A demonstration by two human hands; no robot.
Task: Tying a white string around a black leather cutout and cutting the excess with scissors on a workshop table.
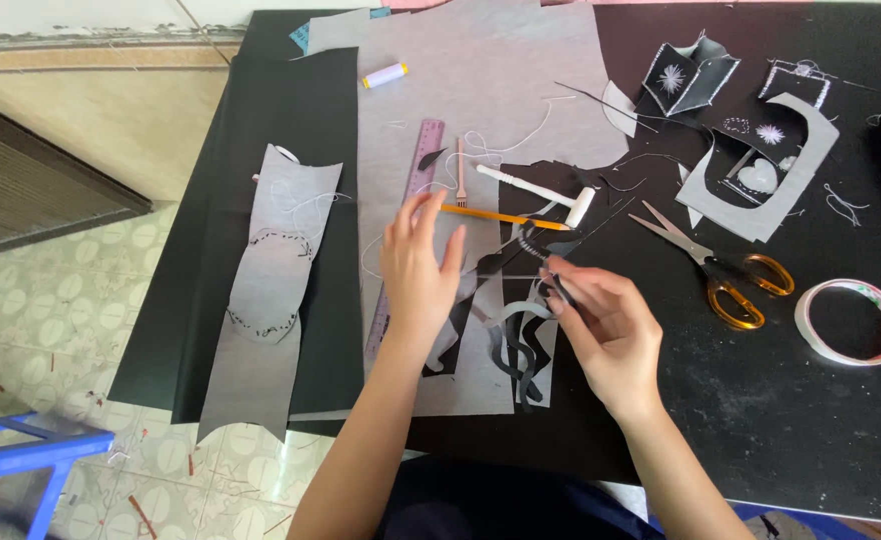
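Observation:
My left hand (419, 268) rests flat, fingers spread, on grey fabric (481, 110) beside a purple ruler (408, 215). My right hand (606, 325) pinches a small dark tool or needle at a black cut-out piece (521, 345) with wavy strips. A white thread runs up from there. A yellow pencil (506, 217) lies just beyond both hands, with a white mallet (546, 191) and a small pronged tool (461, 175) behind it.
Orange-handled scissors (721, 270) and a tape roll (851, 322) lie to the right on the black table (811, 420). Stitched fabric pieces (761, 165) sit at back right, a thread spool (385, 75) at back, a grey strip (266, 300) to the left. A blue stool (21, 460) stands on the floor.

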